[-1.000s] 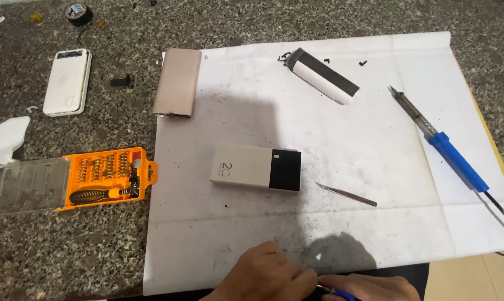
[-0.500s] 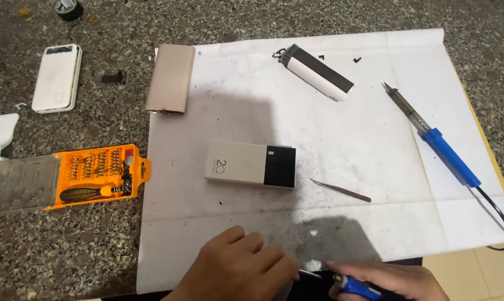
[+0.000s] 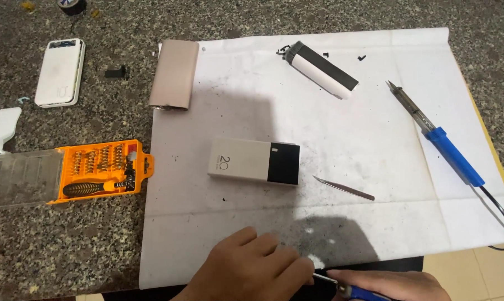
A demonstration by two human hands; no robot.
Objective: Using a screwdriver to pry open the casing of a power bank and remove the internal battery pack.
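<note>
Head view, bottom edge first: blue-handled tool (image 3: 347,289) lying low at the near rim of the picture, metal shaft pointing left, gripped in the right hand (image 3: 399,284) with fingers closed round the handle. Meets the left hand (image 3: 246,270) right at the shaft tip, left fingers (image 3: 296,267) curled down over a dark patch there. Impossible to tell whether those left fingers pinch anything or merely press.

Compared with a second ago: both hands further up into the picture, more of the tool showing, left hand now well onto the white paper sheet (image 3: 374,145). Keeps the work tight at the near edge, nothing else on the sheet touched.

Further out: beige-and-black power bank (image 3: 254,161) flat mid-sheet, apart from the hands; tweezers (image 3: 344,188) just right of it; blue soldering iron (image 3: 441,142) along the right side, cord looping off. Orange bit set (image 3: 101,170) open on the speckled tabletop (image 3: 68,245) to the left.

Hidden: whatever lies under the hands, cut off by the picture's lower rim. Right hand only partly in view, tool's handle end out of sight.
</note>
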